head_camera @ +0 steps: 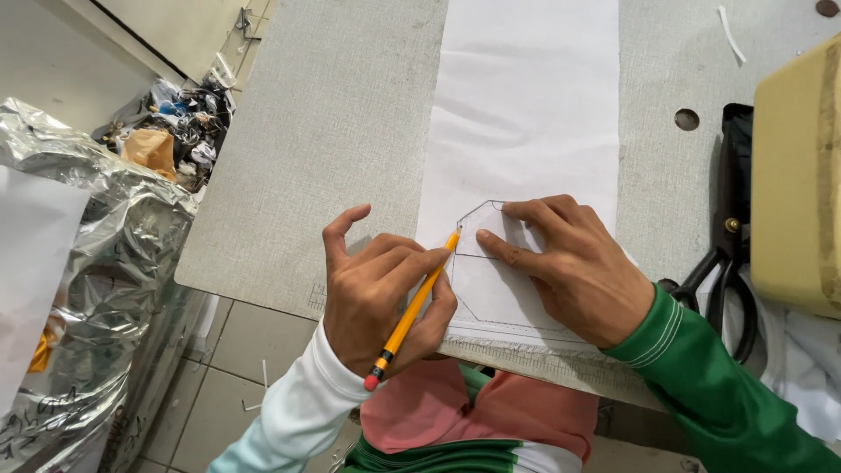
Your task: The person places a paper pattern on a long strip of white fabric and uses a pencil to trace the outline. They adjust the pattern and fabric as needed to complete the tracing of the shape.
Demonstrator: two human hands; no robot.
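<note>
While the left hand (385, 293) pinches a yellow pencil (412, 311) between thumb and fingers, its tip rests at the left edge of a clear angular template (491, 271) lying on a long white strip of paper (526, 105). The pencil slants down toward the person's body, its red eraser end pointing at the white sleeve (293, 412). The right hand (574, 271) lies on the template with its fingers spread, fingertips pressing it flat against the paper; it holds nothing. A pencilled outline follows the upper edge of the template near the right fingertips. The paper runs up the middle of the grey textured surface (333, 131), and a ruler-marked strip (534, 359) sits along the near edge under the right wrist. The right arm wears a green sleeve (718, 394) with white stripes at the cuff.

To the right, black scissors (731, 254) lie on the surface, just beside a tan foam block (797, 175). On the left, off the surface, stands crumpled silver foil sheeting (96, 263), with a heap of scraps (175, 131) behind it. Tiled floor (254, 350) shows below.
</note>
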